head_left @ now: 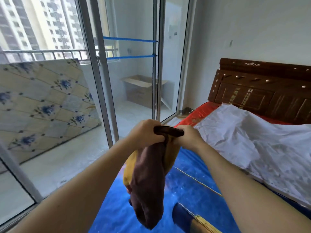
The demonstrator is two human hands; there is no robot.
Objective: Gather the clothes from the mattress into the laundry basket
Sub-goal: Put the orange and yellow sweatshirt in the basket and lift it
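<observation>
A limp brown and mustard-yellow cloth garment hangs in the air above the glossy blue mattress, bunched at the top and drooping in a long fold. The left hand and right hand are raised side by side, arms stretched forward, fingers curled tight around its dark upper edge. The garment's lower end overlaps the mattress; no laundry basket shows.

Brown-and-yellow garment, blue mattress
</observation>
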